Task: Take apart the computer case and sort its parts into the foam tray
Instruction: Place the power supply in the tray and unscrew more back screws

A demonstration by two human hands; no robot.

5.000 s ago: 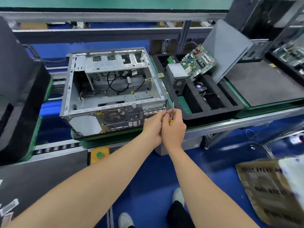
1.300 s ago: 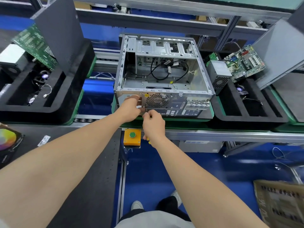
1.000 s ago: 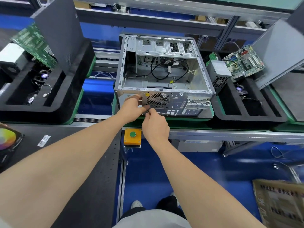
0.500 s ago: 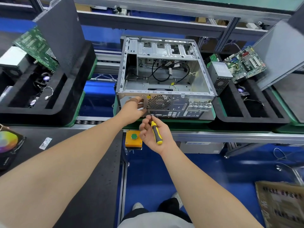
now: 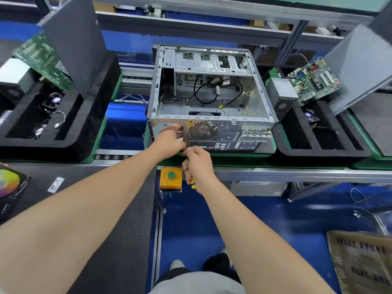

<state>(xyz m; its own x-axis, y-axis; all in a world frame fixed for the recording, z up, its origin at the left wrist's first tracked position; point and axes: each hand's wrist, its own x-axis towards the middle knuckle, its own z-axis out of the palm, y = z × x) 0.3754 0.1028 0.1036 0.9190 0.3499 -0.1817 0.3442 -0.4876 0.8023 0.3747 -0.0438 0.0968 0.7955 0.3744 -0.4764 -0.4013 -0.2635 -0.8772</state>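
Re-gripping yellow screwdriver [image 5: 192, 183] in right hand [image 5: 198, 164], tip left of fan grille [image 5: 203, 130] on computer case [image 5: 212, 102]; left hand [image 5: 169, 141] bracing there, grasp unclear. Probably resuming unscrewing.

**Odds and ends round the line**

An orange switch box [image 5: 171, 181] with a green button [image 5: 171, 175] sits at centre, just below the conveyor rail [image 5: 297, 174]. At 9 o'clock a colour-wheel card [image 5: 8, 183] and a white label [image 5: 55, 184] lie on the black mat [image 5: 118, 240]. A printed cardboard box [image 5: 362, 264] stands at 4 o'clock on the blue floor [image 5: 191, 225].

One head-worn camera looks down and forward, close over the computer case [image 5: 210, 102] at twelve o'clock.
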